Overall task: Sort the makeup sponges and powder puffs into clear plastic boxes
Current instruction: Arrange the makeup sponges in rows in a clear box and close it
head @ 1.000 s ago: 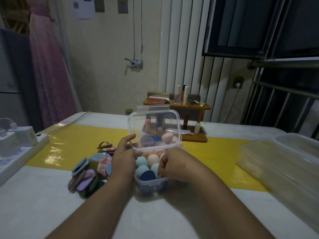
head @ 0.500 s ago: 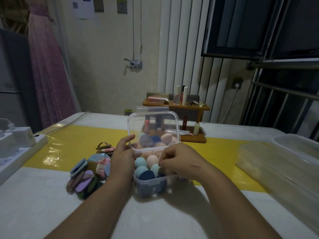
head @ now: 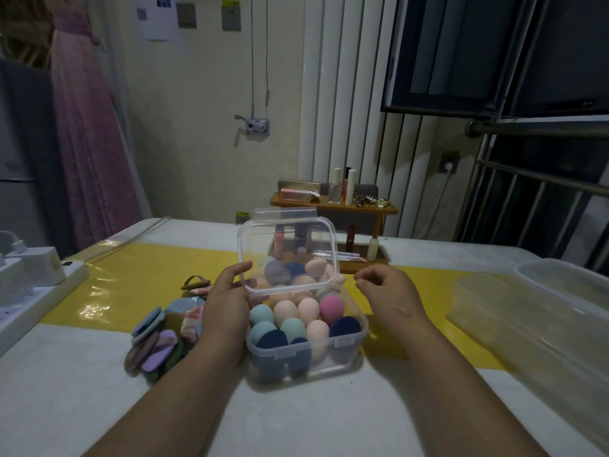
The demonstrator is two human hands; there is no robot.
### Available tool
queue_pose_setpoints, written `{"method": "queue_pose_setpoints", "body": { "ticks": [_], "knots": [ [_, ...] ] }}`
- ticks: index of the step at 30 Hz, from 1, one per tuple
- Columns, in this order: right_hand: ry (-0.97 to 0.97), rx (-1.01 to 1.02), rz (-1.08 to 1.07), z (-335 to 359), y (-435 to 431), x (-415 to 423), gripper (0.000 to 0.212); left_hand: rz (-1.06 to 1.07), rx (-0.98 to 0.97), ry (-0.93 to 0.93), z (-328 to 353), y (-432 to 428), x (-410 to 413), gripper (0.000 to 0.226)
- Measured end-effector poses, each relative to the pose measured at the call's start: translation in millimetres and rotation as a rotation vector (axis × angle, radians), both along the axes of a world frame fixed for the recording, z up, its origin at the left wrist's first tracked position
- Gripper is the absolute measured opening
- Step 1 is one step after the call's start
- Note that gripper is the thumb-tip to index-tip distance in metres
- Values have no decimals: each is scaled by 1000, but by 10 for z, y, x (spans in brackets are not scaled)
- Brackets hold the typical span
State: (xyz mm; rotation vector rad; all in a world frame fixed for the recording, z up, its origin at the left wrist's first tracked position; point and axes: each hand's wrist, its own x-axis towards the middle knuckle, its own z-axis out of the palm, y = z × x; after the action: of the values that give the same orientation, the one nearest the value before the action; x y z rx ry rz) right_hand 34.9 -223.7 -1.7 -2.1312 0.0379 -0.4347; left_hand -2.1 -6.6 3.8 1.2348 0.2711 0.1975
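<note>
A small clear plastic box (head: 329, 345) stands on the table in front of me, packed with several egg-shaped makeup sponges (head: 308, 310) in peach, teal, navy and pink. Its hinged lid (head: 290, 232) stands upright behind it. My left hand (head: 227, 305) grips the box's left side, thumb up against the lid's edge. My right hand (head: 385, 291) hovers just right of the box with loosely curled fingers, holding nothing. A heap of flat powder puffs (head: 158, 341) lies left of my left hand.
Larger clear plastic containers (head: 527, 311) sit at the right edge of the table. A white power strip with chargers (head: 36, 291) lies at the far left. A wooden cosmetics rack (head: 333, 206) stands behind the box on the yellow mat (head: 131, 278).
My right hand has come out of the box and moved up and to the right, uncovering the sponges on that side. My left hand stays on the box.
</note>
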Motion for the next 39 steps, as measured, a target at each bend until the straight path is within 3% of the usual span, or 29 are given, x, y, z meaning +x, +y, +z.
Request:
{"method": "queue_pose_setpoints", "body": {
  "ticks": [5, 8, 12, 18, 23, 28, 30, 34, 39],
  "knots": [
    [115, -73, 16, -150, -35, 73, 23, 41, 39, 26, 10, 36, 19, 63],
    [185, -96, 116, -197, 2, 88, 43, 48, 41, 38, -2, 64, 39, 62],
    [222, -124, 245, -252, 41, 99, 48, 49, 45, 35, -16, 74, 49, 61],
    [215, -346, 143, -247, 72, 109, 67, 44, 52, 20, -35, 59, 48, 60],
    [218, -430, 149, -268, 71, 84, 53, 38, 47, 11, -65, 60, 74, 62],
    [177, -232, 66, -237, 69, 69, 33, 22, 33, 8, -64, 59, 65, 59],
    [153, -148, 32, -207, 39, 48, 34, 21, 35, 4, -60, 52, 63, 58],
    [68, -41, -9, -83, -53, -12, 57, 7, 19, -2, -53, 31, 44, 58],
    [-22, -55, 33, 81, -65, -71, 29, -3, 1, -17, -29, -1, 4, 59]
  ]
}}
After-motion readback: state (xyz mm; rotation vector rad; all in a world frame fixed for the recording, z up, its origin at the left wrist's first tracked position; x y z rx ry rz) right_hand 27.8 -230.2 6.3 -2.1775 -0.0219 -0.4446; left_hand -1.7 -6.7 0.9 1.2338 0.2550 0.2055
